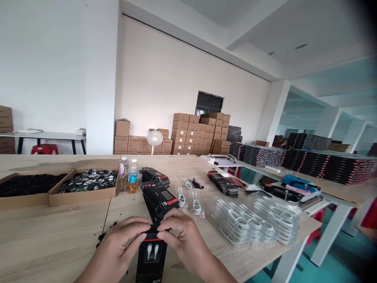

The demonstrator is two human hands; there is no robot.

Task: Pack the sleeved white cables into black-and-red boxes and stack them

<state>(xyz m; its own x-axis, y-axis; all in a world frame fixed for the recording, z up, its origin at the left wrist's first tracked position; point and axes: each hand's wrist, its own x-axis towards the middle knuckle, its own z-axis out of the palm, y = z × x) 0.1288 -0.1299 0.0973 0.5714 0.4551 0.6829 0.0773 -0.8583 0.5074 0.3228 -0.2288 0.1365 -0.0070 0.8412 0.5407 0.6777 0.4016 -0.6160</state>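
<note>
A black box (150, 261) with a red stripe and a picture of two white cable plugs stands upright at the bottom centre. My left hand (125, 239) pinches its top edge from the left, thumb in front. On the right side of the same top edge, my right hand (179, 232) pinches with thumb and fingers. Just behind the hands lies a fanned stack of black flat boxes (159, 198). White cables in clear trays (235, 222) are piled to the right, and a few single packed cables (196, 204) lie nearer the middle.
Two cardboard trays hold black pieces (29, 186) and round black-and-white pieces (90, 181) at the left. Two bottles (132, 177) stand beside them. Another stack of black boxes (222, 182) lies farther back. Small black parts (103, 236) lie near my left wrist.
</note>
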